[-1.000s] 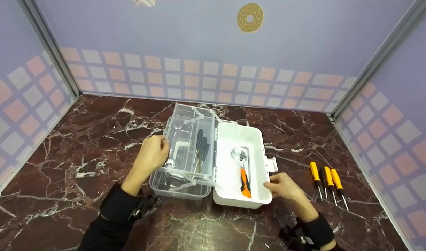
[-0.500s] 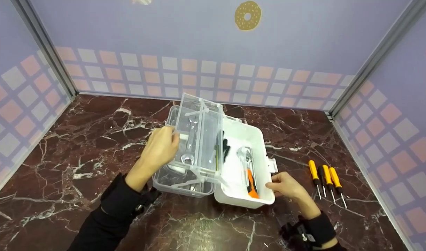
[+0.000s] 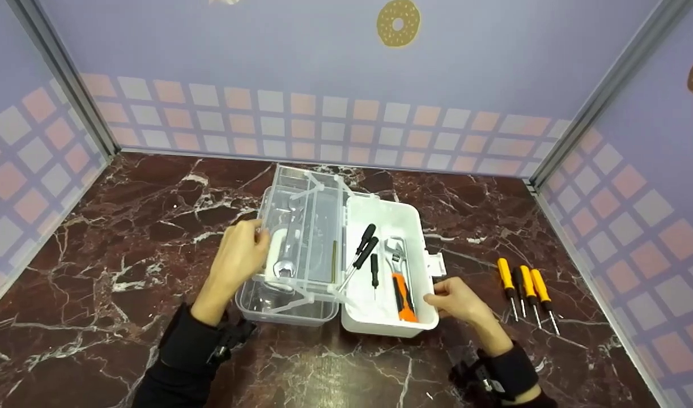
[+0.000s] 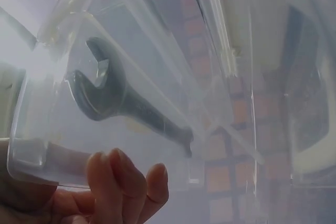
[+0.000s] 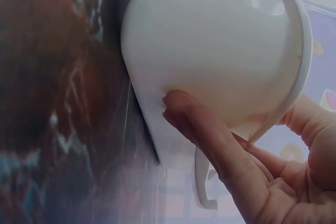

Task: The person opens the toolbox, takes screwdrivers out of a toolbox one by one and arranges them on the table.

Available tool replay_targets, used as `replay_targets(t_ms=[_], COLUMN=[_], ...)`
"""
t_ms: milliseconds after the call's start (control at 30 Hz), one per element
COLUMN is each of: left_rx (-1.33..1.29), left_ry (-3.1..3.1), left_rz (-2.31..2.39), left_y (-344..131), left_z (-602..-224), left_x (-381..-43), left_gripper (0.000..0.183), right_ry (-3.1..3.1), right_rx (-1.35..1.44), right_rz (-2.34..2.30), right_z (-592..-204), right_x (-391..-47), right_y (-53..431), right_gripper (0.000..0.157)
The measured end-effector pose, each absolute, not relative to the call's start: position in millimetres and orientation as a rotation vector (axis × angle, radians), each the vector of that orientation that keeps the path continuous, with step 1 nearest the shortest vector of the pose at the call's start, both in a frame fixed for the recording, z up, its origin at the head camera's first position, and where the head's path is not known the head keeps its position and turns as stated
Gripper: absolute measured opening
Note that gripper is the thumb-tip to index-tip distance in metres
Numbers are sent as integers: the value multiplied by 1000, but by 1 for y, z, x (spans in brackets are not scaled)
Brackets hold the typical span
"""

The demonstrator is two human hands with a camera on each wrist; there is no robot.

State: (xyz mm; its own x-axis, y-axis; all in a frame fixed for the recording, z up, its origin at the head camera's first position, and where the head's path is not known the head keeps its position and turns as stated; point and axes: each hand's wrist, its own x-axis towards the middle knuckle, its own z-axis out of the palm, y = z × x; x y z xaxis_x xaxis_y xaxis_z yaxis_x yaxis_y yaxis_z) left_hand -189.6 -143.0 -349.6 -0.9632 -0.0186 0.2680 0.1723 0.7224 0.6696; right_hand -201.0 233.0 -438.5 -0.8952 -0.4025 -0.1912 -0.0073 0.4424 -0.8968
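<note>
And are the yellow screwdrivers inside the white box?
No, the yellow screwdrivers lie on the table beside the white box.

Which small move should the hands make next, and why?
Perhaps the left hand should tip the clear tray slightly toward the white box: a wrench and a thin rod lie in the tray, while the right hand holds the box.

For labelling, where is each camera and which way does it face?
Head: on the head, facing forward-down at the white box; left hand and right hand show.
Left wrist: worn there, facing the wrench; left hand shows.
Right wrist: worn there, facing the white box; right hand shows.
Head and left wrist share the wrench.
</note>
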Motion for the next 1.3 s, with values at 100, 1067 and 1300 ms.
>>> replay_targets(t_ms=[100, 1067, 1300], left_rx=[-80, 105, 103], left_ry=[-2652, -2566, -2564], left_rz=[-1100, -1037, -1042], left_y=[-147, -151, -151], left_z=[-358, -393, -396], left_x=[-190, -189, -189], left_gripper=[21, 25, 23], right_ry=[2379, 2634, 2903], right_rx=[-361, -289, -280], right_rz=[-1412, -1339, -1219], right_z=[-439, -432, -395], right_x=[-201, -190, -182], right_y=[231, 219, 212], right_gripper=[24, 24, 18])
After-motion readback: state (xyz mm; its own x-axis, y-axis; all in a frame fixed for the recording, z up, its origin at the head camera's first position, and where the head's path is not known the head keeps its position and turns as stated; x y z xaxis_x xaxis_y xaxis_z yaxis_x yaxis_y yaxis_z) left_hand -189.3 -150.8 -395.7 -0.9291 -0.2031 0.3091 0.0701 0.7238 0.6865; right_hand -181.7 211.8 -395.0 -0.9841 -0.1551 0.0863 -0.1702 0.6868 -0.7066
